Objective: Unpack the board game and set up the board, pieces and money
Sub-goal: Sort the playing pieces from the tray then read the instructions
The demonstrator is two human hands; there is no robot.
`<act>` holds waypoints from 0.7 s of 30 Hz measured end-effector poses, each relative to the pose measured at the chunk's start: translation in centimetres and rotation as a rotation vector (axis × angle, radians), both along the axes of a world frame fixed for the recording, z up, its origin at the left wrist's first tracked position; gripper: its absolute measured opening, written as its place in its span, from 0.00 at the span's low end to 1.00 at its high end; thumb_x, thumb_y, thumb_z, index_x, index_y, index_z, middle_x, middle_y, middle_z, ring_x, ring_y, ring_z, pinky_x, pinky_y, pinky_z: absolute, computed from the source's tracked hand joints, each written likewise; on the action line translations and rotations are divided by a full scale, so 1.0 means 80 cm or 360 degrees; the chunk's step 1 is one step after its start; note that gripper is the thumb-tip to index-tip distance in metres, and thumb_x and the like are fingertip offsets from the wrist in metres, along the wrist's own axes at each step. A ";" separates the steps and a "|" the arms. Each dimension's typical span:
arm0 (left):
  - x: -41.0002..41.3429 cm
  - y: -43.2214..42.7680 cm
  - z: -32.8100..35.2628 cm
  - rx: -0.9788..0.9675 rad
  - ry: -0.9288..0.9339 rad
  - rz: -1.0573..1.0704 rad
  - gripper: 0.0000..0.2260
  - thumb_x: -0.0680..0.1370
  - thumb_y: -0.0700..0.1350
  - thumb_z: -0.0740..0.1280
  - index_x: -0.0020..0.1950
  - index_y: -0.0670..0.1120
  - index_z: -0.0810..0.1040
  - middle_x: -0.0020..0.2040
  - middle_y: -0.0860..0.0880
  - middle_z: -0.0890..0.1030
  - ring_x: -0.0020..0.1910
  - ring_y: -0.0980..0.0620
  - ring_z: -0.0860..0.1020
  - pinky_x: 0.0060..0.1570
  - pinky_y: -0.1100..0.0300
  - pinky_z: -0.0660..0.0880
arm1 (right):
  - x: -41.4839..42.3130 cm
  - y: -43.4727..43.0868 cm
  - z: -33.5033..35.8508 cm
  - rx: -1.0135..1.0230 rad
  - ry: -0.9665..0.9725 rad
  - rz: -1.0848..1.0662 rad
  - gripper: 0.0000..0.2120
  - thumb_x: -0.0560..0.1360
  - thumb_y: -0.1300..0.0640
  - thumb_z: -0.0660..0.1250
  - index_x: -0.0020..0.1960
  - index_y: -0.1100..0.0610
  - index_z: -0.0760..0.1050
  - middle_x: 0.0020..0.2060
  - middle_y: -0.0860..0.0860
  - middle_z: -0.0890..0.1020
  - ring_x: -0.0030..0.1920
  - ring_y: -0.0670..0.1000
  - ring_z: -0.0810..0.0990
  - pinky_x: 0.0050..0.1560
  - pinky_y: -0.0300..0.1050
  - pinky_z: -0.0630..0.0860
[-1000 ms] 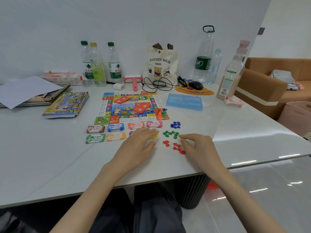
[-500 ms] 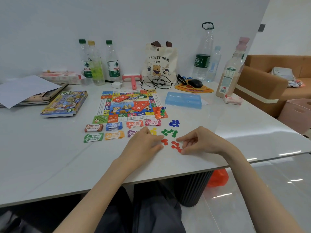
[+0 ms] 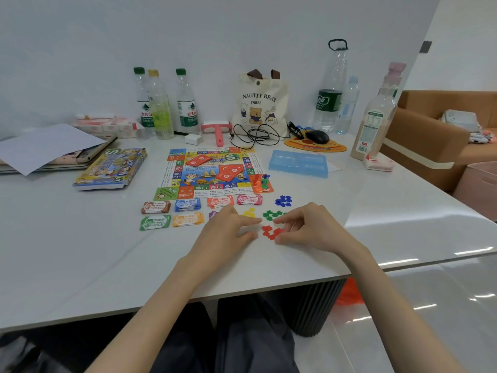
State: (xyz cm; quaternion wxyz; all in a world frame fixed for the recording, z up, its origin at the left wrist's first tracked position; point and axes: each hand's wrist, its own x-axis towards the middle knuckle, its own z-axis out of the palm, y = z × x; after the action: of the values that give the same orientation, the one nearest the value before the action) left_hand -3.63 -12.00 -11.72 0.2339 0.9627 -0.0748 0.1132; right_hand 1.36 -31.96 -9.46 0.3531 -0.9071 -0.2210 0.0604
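the board (image 3: 212, 181) is many-coloured, with red cards (image 3: 198, 160) on it; in front of the board lie brown notes (image 3: 156, 207), blue notes (image 3: 187, 204), orange-red notes (image 3: 220, 201), pink notes (image 3: 248, 199), green notes (image 3: 155, 222) and orange notes (image 3: 187, 219); off the board's near right corner sit blue pieces (image 3: 283, 201), green pieces (image 3: 269, 214), yellow pieces (image 3: 249, 212) and red pieces (image 3: 266, 230)

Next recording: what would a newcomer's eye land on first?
The bright board sits centre on the table, money stacks in two rows at the board's near edge. Closer in, the left hand and right hand meet at the red pieces, the right's fingers curled round them.
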 end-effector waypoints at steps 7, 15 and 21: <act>0.007 0.018 0.006 -0.0006 -0.0077 0.0157 0.20 0.78 0.53 0.66 0.70 0.57 0.71 0.47 0.51 0.68 0.46 0.52 0.69 0.42 0.60 0.65 | -0.001 -0.006 -0.013 -0.0015 -0.0130 -0.0249 0.11 0.64 0.51 0.79 0.44 0.54 0.85 0.33 0.46 0.83 0.33 0.39 0.79 0.36 0.25 0.72; 0.016 0.012 0.011 0.0098 -0.0022 0.0188 0.16 0.78 0.51 0.66 0.66 0.53 0.77 0.49 0.47 0.72 0.50 0.48 0.71 0.48 0.57 0.69 | -0.003 0.010 -0.014 0.0074 -0.0141 -0.0199 0.04 0.67 0.58 0.77 0.41 0.54 0.85 0.35 0.45 0.84 0.32 0.35 0.78 0.36 0.23 0.70; 0.022 0.011 0.017 0.0195 -0.0037 0.0205 0.12 0.78 0.52 0.66 0.58 0.50 0.82 0.47 0.47 0.74 0.50 0.48 0.72 0.43 0.57 0.68 | 0.018 -0.003 -0.010 0.0181 -0.0230 -0.0363 0.04 0.70 0.60 0.75 0.43 0.53 0.85 0.38 0.46 0.84 0.38 0.42 0.81 0.39 0.23 0.71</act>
State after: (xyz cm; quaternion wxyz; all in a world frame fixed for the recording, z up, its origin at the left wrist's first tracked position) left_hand -1.86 -11.14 -10.36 0.1658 0.9767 -0.0222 0.1343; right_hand 2.76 -32.18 -10.25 0.3917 -0.9068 -0.1443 -0.0583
